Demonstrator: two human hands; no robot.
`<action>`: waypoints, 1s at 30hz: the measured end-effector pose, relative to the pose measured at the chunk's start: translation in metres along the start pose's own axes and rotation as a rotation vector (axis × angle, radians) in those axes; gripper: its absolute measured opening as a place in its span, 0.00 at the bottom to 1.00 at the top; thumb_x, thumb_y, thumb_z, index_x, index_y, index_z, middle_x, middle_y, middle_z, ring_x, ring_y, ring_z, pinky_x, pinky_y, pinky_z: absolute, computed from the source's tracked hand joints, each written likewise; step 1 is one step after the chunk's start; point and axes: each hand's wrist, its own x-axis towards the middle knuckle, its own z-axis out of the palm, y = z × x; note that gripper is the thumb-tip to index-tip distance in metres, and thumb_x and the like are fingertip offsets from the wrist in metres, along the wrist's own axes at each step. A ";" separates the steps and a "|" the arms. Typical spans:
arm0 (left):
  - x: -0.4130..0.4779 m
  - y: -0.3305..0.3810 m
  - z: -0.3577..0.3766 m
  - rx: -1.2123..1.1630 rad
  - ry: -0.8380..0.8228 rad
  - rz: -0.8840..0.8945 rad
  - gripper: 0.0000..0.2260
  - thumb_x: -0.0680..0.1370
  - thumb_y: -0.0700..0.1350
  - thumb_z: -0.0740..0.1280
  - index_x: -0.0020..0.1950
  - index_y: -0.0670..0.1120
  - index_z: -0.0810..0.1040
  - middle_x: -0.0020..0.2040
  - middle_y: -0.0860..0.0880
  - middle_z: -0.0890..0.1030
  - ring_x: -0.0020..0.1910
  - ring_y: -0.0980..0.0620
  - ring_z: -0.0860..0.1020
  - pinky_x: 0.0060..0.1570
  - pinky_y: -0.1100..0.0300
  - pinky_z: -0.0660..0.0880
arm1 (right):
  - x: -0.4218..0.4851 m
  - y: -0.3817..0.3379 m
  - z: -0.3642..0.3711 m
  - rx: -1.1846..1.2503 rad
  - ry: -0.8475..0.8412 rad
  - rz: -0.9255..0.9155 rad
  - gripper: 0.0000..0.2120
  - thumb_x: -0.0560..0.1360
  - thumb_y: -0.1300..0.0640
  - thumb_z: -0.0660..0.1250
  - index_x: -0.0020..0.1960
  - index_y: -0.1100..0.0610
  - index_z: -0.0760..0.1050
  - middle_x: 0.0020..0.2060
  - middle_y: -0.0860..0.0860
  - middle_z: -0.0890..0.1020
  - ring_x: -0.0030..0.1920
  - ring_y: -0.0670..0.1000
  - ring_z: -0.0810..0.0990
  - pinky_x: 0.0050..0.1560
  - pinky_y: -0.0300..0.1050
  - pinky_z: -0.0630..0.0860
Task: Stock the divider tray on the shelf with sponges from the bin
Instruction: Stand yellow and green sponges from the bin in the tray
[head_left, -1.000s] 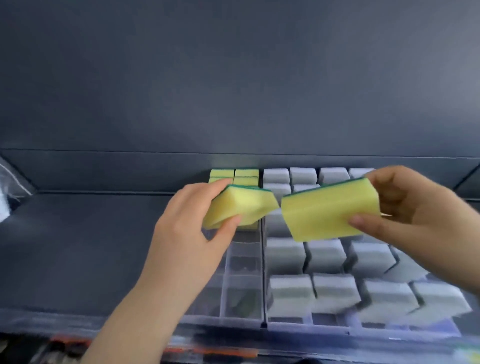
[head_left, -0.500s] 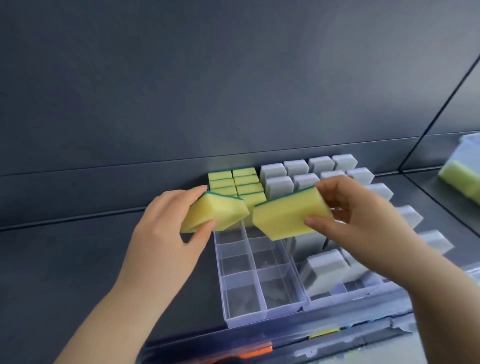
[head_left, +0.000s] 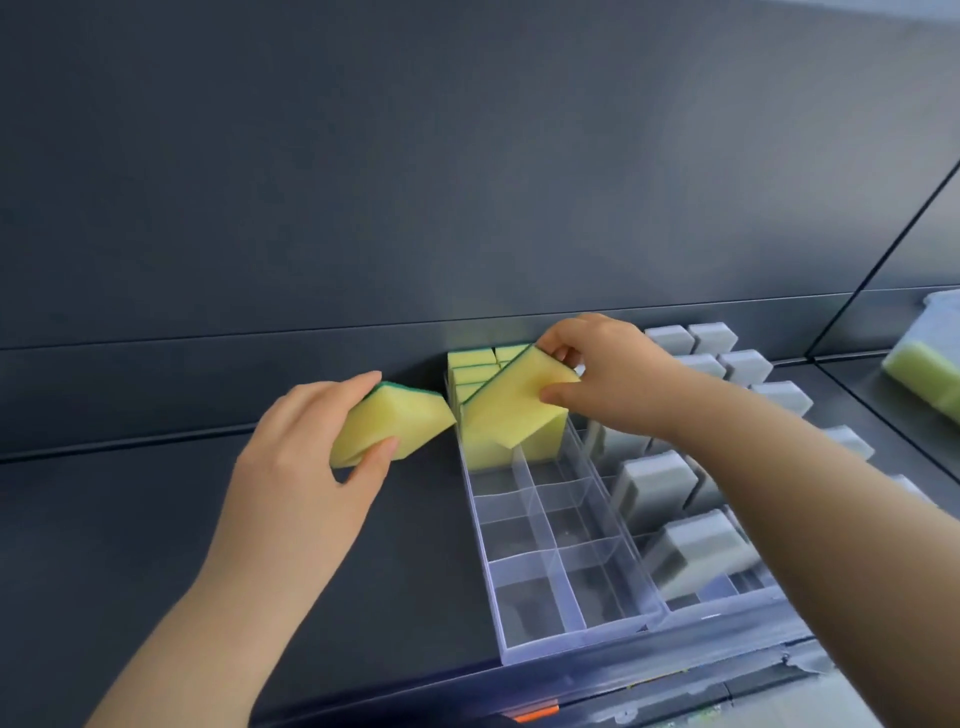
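Observation:
A clear divider tray (head_left: 574, 631) lies on the dark shelf; its far cells hold upright yellow-green sponges (head_left: 470, 371), its near cells are bare. My right hand (head_left: 608, 374) pinches a yellow sponge with a green back (head_left: 511, 410), tilted, its lower corner dipping into a cell just in front of the filled rows. My left hand (head_left: 306, 452) grips a second yellow-green sponge (head_left: 387, 423) just left of the tray, above the shelf.
A neighbouring tray to the right holds several grey sponges (head_left: 652, 486). A clear bin with yellow sponges (head_left: 922, 364) sits at the far right. The shelf's back wall (head_left: 467, 182) rises right behind the trays. The shelf's front edge (head_left: 597, 686) runs along the bottom.
My right hand has carried its sponge forward and down onto the tray's yellow rows. My left hand stays beside the tray with its sponge. The view has swung left.

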 end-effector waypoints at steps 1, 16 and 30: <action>0.000 -0.002 -0.001 -0.001 0.002 -0.008 0.22 0.68 0.39 0.75 0.61 0.46 0.77 0.53 0.50 0.78 0.52 0.54 0.72 0.50 0.64 0.67 | 0.004 -0.001 0.002 -0.031 -0.012 0.004 0.18 0.71 0.55 0.69 0.60 0.52 0.72 0.51 0.49 0.73 0.53 0.50 0.73 0.50 0.39 0.67; 0.005 -0.021 -0.004 -0.019 0.014 -0.033 0.22 0.68 0.39 0.75 0.61 0.45 0.77 0.52 0.50 0.78 0.51 0.57 0.71 0.47 0.70 0.64 | 0.044 -0.018 0.050 -0.470 -0.209 -0.140 0.17 0.72 0.64 0.62 0.61 0.56 0.71 0.55 0.54 0.73 0.57 0.55 0.70 0.55 0.52 0.74; 0.001 -0.021 -0.004 -0.018 0.022 -0.052 0.22 0.68 0.39 0.75 0.61 0.46 0.77 0.53 0.51 0.78 0.51 0.56 0.72 0.45 0.61 0.68 | 0.038 -0.022 0.065 -0.540 -0.261 -0.167 0.16 0.72 0.66 0.61 0.59 0.58 0.70 0.53 0.54 0.72 0.55 0.56 0.72 0.45 0.49 0.75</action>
